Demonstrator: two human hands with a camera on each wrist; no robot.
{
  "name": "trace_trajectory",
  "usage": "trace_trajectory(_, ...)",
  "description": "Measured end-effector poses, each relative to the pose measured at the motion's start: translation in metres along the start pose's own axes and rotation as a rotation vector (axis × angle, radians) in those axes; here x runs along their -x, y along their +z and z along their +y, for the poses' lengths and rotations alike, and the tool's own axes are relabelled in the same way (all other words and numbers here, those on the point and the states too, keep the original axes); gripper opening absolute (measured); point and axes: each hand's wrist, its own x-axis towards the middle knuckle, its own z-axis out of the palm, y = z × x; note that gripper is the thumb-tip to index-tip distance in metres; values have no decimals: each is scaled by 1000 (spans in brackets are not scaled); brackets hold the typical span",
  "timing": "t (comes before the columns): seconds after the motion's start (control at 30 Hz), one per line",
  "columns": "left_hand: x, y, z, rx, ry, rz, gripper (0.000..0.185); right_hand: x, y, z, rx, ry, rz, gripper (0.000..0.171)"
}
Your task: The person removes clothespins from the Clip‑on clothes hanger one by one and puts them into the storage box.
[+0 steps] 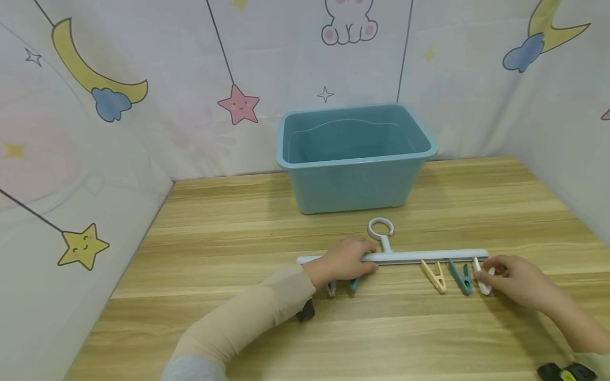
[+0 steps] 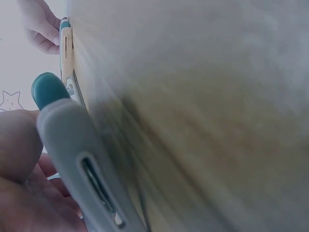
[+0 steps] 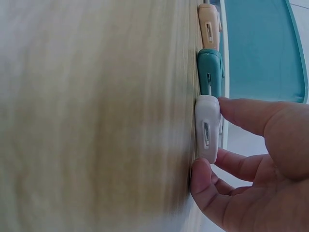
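The right hand [image 1: 517,280], low at the right of the head view, is pinching the white plastic clothes peg [image 1: 482,277] between thumb and fingers; the right wrist view is showing the thumb pressing one face of the white peg [image 3: 207,128] and a fingertip [image 3: 202,181] curling under its end. Beside it, hanging from the same bar, are lying a teal plastic peg [image 1: 461,278] and a pale yellow plastic peg [image 1: 434,276], each just beside the next. The left hand [image 1: 344,260], at the centre of the head view, is pressing down over the pale blue plastic hanger bar with the white ring hook [image 1: 419,256], fingers curled over it, with two more pegs poking out beneath the palm. In the left wrist view a grey-blue peg [image 2: 79,159] is filling the lower left against the palm. To do this well, I judge the squeeze should be falling on the peg's tail end while the left hand is keeping the bar flat on the light wooden table [image 1: 238,227]. Behind, toward upper centre, a teal plastic tub [image 1: 355,159] is standing well apart.
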Motion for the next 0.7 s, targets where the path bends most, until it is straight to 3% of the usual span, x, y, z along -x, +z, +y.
trace_trajectory(0.37,-8,-3,3,-23,8,-14,17,-1,2,-1,-11,-6,4,39)
trace_trajectory(0.7,-7,-2,4,-77,18,-3,11,-1,0,-2,6,3,5,35)
